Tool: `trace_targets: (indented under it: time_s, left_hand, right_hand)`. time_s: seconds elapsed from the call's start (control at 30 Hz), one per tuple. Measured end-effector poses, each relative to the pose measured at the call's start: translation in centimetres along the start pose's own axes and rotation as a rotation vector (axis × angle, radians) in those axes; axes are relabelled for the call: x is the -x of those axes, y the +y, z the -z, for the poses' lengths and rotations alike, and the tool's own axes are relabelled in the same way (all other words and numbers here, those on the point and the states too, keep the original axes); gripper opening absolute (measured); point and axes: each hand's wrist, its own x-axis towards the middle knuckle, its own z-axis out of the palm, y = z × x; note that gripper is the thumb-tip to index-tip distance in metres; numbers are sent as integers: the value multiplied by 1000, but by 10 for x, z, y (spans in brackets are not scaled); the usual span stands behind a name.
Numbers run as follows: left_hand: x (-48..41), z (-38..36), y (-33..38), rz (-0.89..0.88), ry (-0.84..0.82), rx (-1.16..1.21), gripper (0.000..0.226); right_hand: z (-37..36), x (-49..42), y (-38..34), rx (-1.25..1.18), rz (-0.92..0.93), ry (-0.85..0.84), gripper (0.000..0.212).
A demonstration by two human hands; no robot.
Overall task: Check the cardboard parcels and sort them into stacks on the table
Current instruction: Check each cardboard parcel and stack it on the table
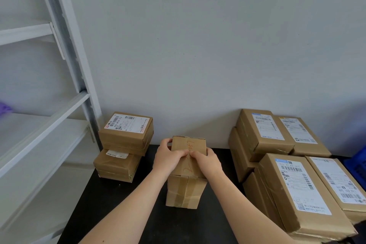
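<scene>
Sorting looks well along: a small stack (124,144) at the table's (138,214) far-left corner, taller stacks (287,174) along its right edge, while the left hand (170,157) and right hand (209,162) clasp a parcel (195,144) atop the middle pile (184,192).

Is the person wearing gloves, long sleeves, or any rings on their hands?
No gloves and no rings show: the left hand and the right hand are bare. The left forearm and the right forearm are bare too, with no sleeve, watch or bracelet in view down to the bottom edge of the picture.
</scene>
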Motion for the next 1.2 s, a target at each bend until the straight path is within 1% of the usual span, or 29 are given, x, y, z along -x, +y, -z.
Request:
trace_targets:
  time_s: [0.17, 0.33, 0.47, 0.53, 0.63, 0.7, 0.8, 0.83, 0.87, 0.93, 1.0, 1.1, 1.2]
  left_hand:
    - [5, 3, 0, 58, -45, 36, 61]
    - [14, 9, 0, 142, -112, 41, 72]
    - [25, 15, 0, 210, -197, 103, 76]
    - [30, 15, -4, 255, -208, 182, 65]
    - [36, 16, -11, 306, -120, 308, 35]
    - [42, 16, -16, 315, -97, 332, 27]
    - [45, 15, -25, 260, -95, 252, 25]
    - [46, 15, -29, 243, -103, 210, 26]
    - [48, 15, -33, 231, -120, 161, 28]
    - [50, 13, -43, 218, -162, 31, 35]
    - [53, 12, -50, 211, -185, -100, 38]
    - [57, 10, -58, 204, -245, -235, 48]
    - [62, 6, -61, 211, -293, -253, 57]
  right_hand:
    - [5, 5, -1, -3, -21, -33, 63]
    - [7, 12, 2, 28, -1, -52, 66]
    - [9, 19, 8, -18, -45, -88, 69]
    - [12, 22, 10, -95, -109, -88, 62]
    - [15, 24, 14, -216, -183, -63, 49]
    - [18, 26, 20, -239, -194, -20, 45]
    - [20, 29, 30, -228, -192, 26, 39]
    - [21, 29, 36, -189, -190, 11, 35]
    - [21, 30, 41, -137, -189, -16, 35]
    - [21, 31, 55, -17, -188, -82, 49]
    - [19, 33, 67, 91, -162, -138, 58]
    - [12, 37, 78, 232, -114, -240, 60]
    - [5, 41, 86, 317, -96, -325, 62]
